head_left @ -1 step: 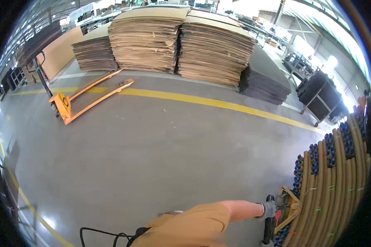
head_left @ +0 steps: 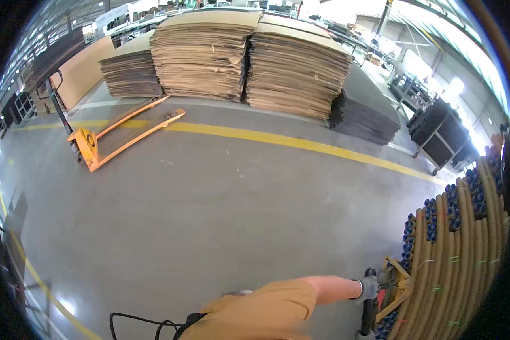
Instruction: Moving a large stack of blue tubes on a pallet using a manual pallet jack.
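My left hand [head_left: 369,288], in a grey glove, is wrapped round a black handle [head_left: 370,309] at the lower right. The left arm reaches out to it from a tan sleeve [head_left: 266,309]. Another grey glove, my right hand [head_left: 366,336], shows only in part at the bottom edge, at the lower end of the same handle; its fingers are mostly cut off. Just beyond the handle are a small red part [head_left: 381,297] and a yellow frame [head_left: 401,290]. Behind these stands a large stack of long brown tubes [head_left: 447,255] with blue ends.
An orange pallet truck [head_left: 88,148] stands at the left, its forks pointing toward tall stacks of brown sheets [head_left: 204,59]. A stack of dark sheets [head_left: 368,113] and a wheeled rack [head_left: 439,136] stand at the far right. A yellow line [head_left: 277,141] crosses the grey floor [head_left: 209,215].
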Motion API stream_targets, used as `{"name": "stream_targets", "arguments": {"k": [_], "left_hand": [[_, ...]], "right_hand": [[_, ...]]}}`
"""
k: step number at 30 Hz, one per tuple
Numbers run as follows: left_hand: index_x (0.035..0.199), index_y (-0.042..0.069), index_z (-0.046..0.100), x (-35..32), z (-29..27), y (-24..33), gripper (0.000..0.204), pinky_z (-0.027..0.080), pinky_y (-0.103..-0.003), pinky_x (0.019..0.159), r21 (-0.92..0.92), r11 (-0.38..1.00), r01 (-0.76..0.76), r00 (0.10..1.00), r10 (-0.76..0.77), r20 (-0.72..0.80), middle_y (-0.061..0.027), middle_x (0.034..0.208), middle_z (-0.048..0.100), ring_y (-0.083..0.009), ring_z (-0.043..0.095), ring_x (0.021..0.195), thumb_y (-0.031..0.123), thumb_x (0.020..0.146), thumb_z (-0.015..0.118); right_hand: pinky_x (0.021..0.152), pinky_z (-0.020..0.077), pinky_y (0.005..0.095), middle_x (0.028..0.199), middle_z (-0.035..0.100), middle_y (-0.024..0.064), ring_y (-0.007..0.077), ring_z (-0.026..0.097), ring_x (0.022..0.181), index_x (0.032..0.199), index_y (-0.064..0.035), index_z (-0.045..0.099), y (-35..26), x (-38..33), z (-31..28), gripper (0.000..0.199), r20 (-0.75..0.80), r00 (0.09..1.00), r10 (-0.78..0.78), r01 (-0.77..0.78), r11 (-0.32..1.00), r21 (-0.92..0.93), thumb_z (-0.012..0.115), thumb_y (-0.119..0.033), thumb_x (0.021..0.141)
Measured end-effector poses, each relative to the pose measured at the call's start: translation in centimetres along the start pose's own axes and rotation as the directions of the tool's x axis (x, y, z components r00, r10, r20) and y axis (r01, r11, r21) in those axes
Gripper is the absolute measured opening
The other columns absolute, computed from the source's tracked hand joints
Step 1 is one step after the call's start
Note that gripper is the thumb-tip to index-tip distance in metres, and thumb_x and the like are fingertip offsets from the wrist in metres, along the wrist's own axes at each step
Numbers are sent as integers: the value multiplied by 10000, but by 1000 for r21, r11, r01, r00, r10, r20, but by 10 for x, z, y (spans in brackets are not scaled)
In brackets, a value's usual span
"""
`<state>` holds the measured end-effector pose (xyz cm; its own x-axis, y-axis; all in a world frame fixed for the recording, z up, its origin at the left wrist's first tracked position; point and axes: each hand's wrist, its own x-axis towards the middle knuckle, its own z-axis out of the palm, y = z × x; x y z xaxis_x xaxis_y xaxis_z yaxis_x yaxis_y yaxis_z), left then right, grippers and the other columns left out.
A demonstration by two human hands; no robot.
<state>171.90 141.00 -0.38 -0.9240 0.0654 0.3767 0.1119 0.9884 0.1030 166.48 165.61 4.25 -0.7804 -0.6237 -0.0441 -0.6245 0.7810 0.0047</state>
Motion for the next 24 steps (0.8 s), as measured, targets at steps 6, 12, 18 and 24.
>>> {"name": "stream_targets", "arguments": {"k": [6,12,18,24], "left_hand": [[829,161,643,-50,29,1,118,437,-448,711,15,1000,7,1000,-7,-18,-41,883,642,-272,609,867,228,737,612],[819,163,630,-123,-57,23,152,433,-445,712,15,997,-70,997,69,15,-61,896,642,-266,612,868,245,692,641],[926,182,620,-176,-3,43,376,404,-428,821,49,989,140,990,-142,23,-40,977,618,-248,585,964,329,592,713],[802,187,641,-200,-46,90,125,431,-444,718,2,999,-41,996,41,-85,-31,857,640,-252,612,838,245,694,616]], "right_hand": [[677,454,371,845,657,133,288,612,799,961,-106,665,-16,-32,42,315,-31,999,-25,26,998,55,613,-325,740],[691,454,383,872,664,125,290,617,824,956,-97,664,-63,-98,23,313,-36,996,76,-74,995,63,584,-330,764],[763,448,395,981,657,123,308,599,929,1054,-105,638,-90,-151,28,417,40,995,-89,84,992,95,565,-395,764],[824,432,383,1068,625,147,299,554,1034,1131,-120,608,-60,-201,41,488,27,1000,-12,6,980,200,597,-404,734]]}}
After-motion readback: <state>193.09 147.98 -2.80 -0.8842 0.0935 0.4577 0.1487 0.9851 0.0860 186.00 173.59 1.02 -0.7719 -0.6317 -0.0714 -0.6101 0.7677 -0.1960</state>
